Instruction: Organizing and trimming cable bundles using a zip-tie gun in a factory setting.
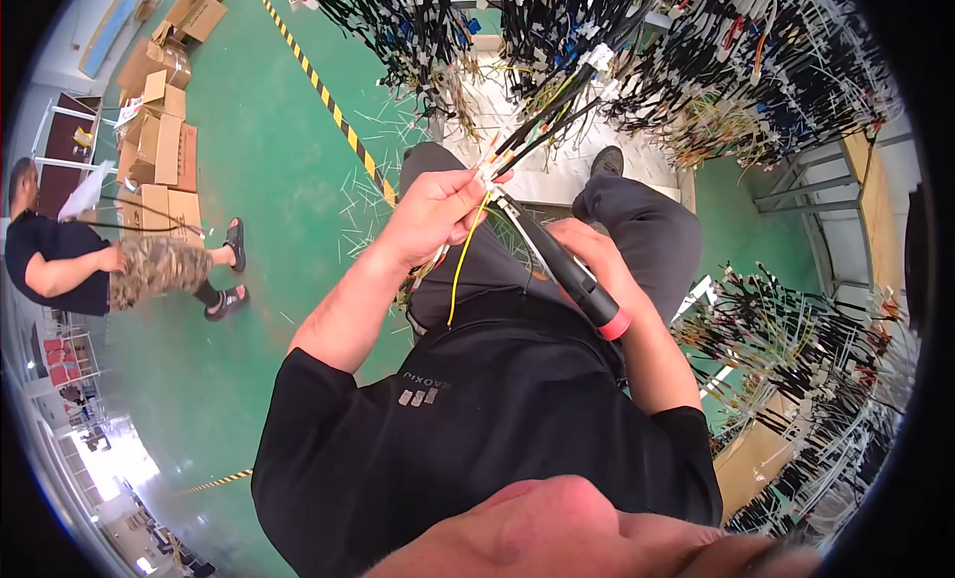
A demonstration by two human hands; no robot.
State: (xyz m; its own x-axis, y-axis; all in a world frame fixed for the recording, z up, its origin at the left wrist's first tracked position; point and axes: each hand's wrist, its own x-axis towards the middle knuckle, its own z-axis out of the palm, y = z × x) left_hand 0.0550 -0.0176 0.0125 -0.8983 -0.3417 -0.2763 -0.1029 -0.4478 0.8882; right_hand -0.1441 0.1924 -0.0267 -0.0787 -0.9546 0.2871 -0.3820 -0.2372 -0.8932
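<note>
My left hand is closed, its thumb and fingers pinching a wire harness of black, white, orange and yellow-green wires. The harness runs up and to the right from the fingers, with white connectors at its far end. A single yellow-green wire hangs down from the pinch. My right hand is wrapped round a black cable tie gun with a red rear end. The gun's nose points up-left and meets the harness beside my left fingertips; the exact contact there is too small to tell.
Dense wire harnesses hang ahead and to the right, more hang at the lower right. Cardboard boxes line the far left. A person walks there. Yellow-black tape and scattered tie offcuts lie on the green floor.
</note>
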